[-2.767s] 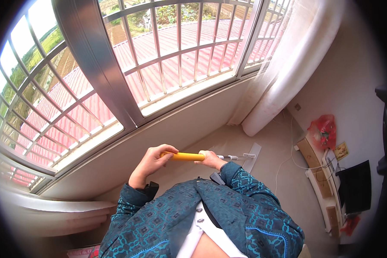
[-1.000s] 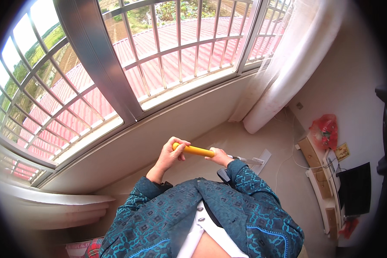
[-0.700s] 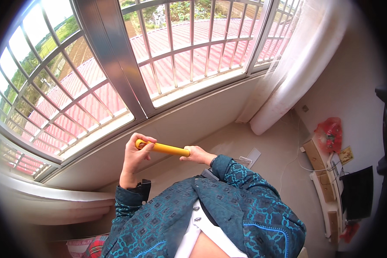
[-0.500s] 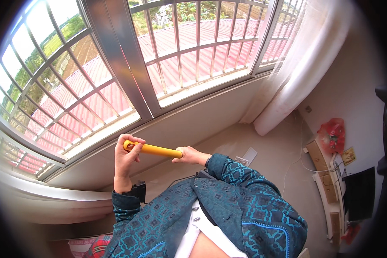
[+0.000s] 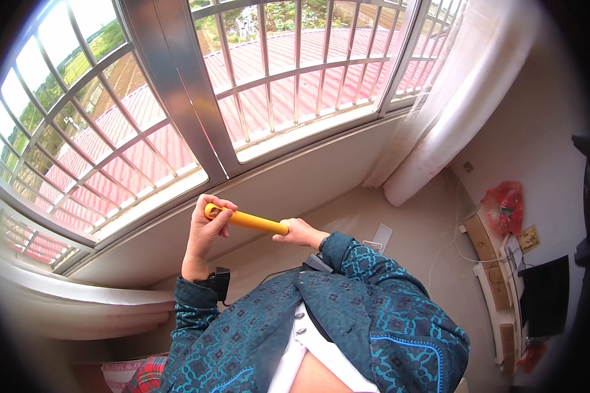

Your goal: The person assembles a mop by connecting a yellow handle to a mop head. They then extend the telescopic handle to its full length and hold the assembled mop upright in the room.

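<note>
A yellow tube-shaped handle [image 5: 252,221] is held slanting across in front of my chest, its left end higher than its right. That left end has a dark slot-like opening. My left hand [image 5: 208,221] pinches it there, thumb and fingers closed around the end. At the other end, my right hand [image 5: 300,232] wraps round it with the fingers closed. Whether anything extends beyond the right hand cannot be made out. A dark device is strapped to my left wrist.
Ahead stands a barred window [image 5: 295,78] above a low wall. White curtains [image 5: 465,111] hang on both sides. At right are a low cabinet [image 5: 495,288], a dark television screen [image 5: 545,295] and a red plastic bag [image 5: 503,206]. A flat white object [image 5: 380,237] lies on the floor.
Both hands and the yellow handle have shifted right, the left hand more than the right. The handle now tilts more steeply down to the right. Both hands keep their hold.
</note>
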A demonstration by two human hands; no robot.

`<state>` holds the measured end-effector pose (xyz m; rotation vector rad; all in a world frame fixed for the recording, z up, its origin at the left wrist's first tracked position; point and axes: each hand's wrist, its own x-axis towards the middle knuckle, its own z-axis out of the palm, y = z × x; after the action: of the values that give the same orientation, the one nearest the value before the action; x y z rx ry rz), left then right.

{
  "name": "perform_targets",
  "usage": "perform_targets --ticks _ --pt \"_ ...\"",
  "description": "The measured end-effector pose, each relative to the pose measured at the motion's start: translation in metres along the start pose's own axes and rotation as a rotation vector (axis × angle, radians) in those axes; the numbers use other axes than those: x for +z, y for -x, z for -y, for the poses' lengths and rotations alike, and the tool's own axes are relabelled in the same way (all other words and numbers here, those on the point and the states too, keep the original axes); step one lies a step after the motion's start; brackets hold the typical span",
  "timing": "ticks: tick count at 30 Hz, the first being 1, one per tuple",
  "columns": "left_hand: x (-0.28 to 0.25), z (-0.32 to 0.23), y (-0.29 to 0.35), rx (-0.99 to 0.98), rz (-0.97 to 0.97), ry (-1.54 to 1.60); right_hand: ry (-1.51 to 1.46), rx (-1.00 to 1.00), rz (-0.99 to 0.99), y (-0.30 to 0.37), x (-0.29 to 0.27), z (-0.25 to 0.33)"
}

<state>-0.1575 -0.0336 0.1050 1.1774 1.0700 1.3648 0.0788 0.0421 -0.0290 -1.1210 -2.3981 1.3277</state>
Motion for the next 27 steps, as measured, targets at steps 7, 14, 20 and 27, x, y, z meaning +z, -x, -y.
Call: perform_targets --ticks 7,14,20,27 --pt "0.056 0.05 -0.014 -0.063 0.177 0.081 0.111 0.139 -0.171 0.048 -0.014 -0.069" --pt "0.142 0.118 -0.022 -0.212 0.454 0.159 0.132 0.496 -0.217 0.127 -0.038 -0.151" --pt "0.161 0.121 -0.036 -0.258 0.493 0.14 0.242 0.6 -0.407 0.135 -0.036 -0.172" --pt "0.157 0.104 -0.028 -0.174 0.49 -0.007 0.169 0.711 -0.585 0.151 -0.01 -0.218"
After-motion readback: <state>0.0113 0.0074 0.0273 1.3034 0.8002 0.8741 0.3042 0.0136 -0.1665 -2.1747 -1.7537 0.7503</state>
